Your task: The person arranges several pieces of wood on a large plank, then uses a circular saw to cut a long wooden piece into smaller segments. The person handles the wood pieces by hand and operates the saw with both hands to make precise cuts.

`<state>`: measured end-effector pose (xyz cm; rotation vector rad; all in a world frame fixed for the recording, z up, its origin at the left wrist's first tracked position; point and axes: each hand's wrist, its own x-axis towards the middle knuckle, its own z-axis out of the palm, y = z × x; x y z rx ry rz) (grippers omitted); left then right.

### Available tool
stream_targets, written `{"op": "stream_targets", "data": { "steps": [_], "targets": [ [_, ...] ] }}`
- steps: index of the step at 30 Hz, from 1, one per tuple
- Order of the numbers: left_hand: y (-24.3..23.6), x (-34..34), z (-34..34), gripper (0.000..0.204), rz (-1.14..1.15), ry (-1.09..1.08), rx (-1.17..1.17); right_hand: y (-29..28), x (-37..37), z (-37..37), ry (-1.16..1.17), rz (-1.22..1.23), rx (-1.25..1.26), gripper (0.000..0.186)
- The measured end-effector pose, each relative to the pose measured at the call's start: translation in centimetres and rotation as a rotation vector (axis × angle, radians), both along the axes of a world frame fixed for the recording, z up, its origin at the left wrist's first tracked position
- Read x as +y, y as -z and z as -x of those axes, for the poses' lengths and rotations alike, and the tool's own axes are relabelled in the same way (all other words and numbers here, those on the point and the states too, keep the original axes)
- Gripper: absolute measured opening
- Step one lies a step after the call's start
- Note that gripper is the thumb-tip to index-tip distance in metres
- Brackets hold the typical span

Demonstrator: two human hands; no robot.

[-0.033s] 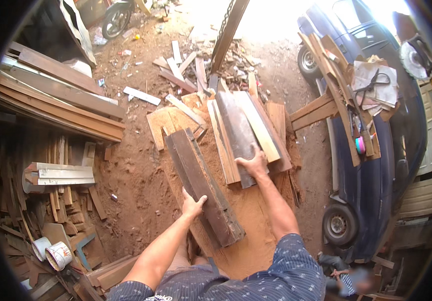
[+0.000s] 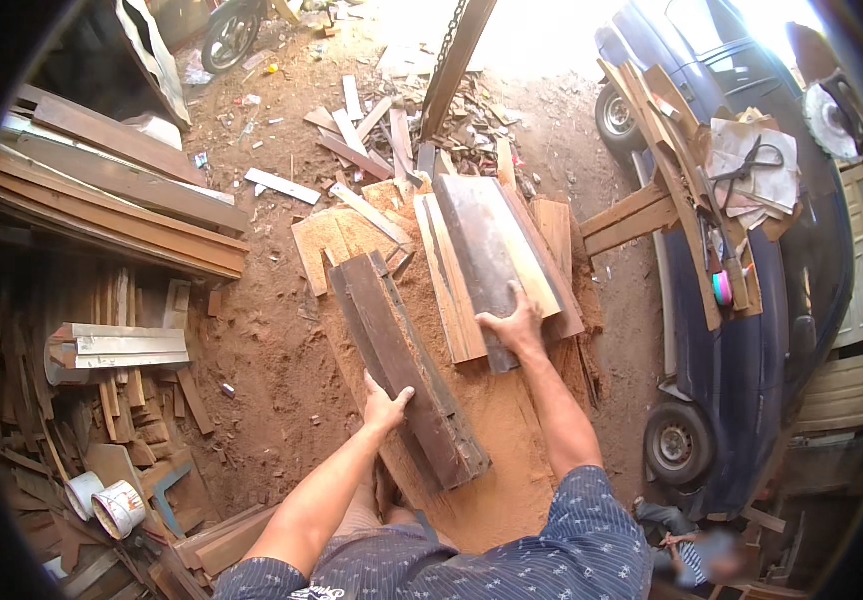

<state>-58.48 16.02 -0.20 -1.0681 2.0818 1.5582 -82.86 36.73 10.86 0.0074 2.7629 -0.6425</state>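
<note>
On the sawdust-covered tabletop [image 2: 511,440], the left hand [image 2: 385,404] is gripping a beam [image 2: 416,395] at its left edge; the right hand [image 2: 519,326] is gripping a board [image 2: 476,230] near its closer end. A sawdust gap is separating beam and board. The beam is showing rough-edged brown wood; the board is looking dark, flat, smooth.

From afar I see papers [image 2: 749,150] along the right edge of a wooden stand [image 2: 634,220], a pink-and-blue roll [image 2: 721,288] toward its near end. A dark blue car [image 2: 719,400] stands alongside.
</note>
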Motion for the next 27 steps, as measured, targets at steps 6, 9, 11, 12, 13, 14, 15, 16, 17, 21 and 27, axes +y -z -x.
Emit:
{"op": "stream_targets", "data": {
  "steps": [6,9,11,12,13,14,15,16,17,21,27],
  "targets": [
    [-0.6,0.0,1.3,0.126,0.033,0.084,-0.037,-0.9,5.3,7.6,-0.012,-0.212,0.113,0.107],
    [-1.9,0.8,2.2,0.126,0.008,0.105,-0.070,3.1,10.6,11.1,-0.013,-0.196,0.039,0.110],
    [-1.1,0.4,1.6,0.126,0.084,0.079,-0.105,2.5,7.5,11.2,-0.022,-0.235,0.018,0.098],
    [-0.7,0.7,1.2,0.124,0.127,0.056,-0.077,3.1,6.0,10.0,-0.093,-0.411,0.205,0.086],
    [-0.7,0.8,1.1,0.122,0.169,0.037,-0.045,3.7,4.7,8.9,-0.165,-0.580,0.404,0.075],
    [-1.1,0.3,0.7,0.116,0.131,-0.013,-0.033,3.6,2.6,6.6,-0.257,-0.400,0.497,0.059],
    [-1.9,-0.2,0.7,0.109,0.090,-0.047,-0.010,3.6,0.6,3.1,-0.280,-0.119,0.459,0.054],
    [-2.4,-0.3,0.5,0.104,0.050,-0.081,0.020,3.2,-1.2,-0.9,-0.283,0.147,0.299,0.053],
    [-2.1,-0.3,-0.2,0.095,-0.014,-0.136,0.002,2.6,-3.0,-4.8,-0.347,0.234,0.165,0.056],
    [1.5,1.5,-3.4,0.072,-0.239,-0.285,0.008,8.4,-2.5,-18.8,-0.237,0.171,-0.041,0.068],
    [1.2,2.9,-4.6,0.068,-0.166,-0.168,-0.051,9.3,-2.6,-20.0,0.013,0.162,-0.238,0.077]
  ]
}}
